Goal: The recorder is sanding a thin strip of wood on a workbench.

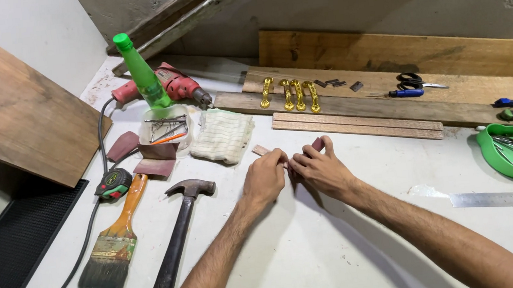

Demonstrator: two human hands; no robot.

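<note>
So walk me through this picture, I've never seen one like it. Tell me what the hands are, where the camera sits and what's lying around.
There is no machine here: a person works with two bare hands, and the single camera sits on their head, looking down at a white table.

The left hand and the right hand meet over a small wood strip lying on the table, pinching it between the fingertips; a dark piece of sandpaper seems to peek out behind the right hand.

To the left lie a hammer, a paintbrush, a tape measure, a red drill and a green bottle. Beyond the hands are a folded cloth, four gold handles on planks and scissors. On the right stand a green bowl of nails and a steel ruler.
</note>
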